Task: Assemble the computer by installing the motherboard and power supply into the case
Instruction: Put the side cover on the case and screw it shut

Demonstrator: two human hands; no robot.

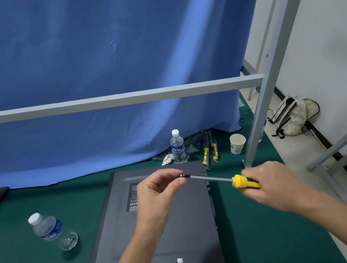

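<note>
A dark grey computer case (180,229) lies flat on the green table, its side panel on, with a vent grille near the top left. Above it my right hand (270,186) grips the yellow handle of a screwdriver (244,182), whose shaft points left. A small screw (182,175) sits at the tip of the shaft. My left hand (160,194) hovers over the case with fingers curled, thumb and fingertips at the screw. The motherboard and power supply are not visible.
A water bottle (52,230) lies on its side left of the case; another (177,146) stands behind it. Two yellow-handled tools (208,150) and a paper cup (237,143) sit at the back right. A grey metal frame post (258,116) rises at the table's right edge.
</note>
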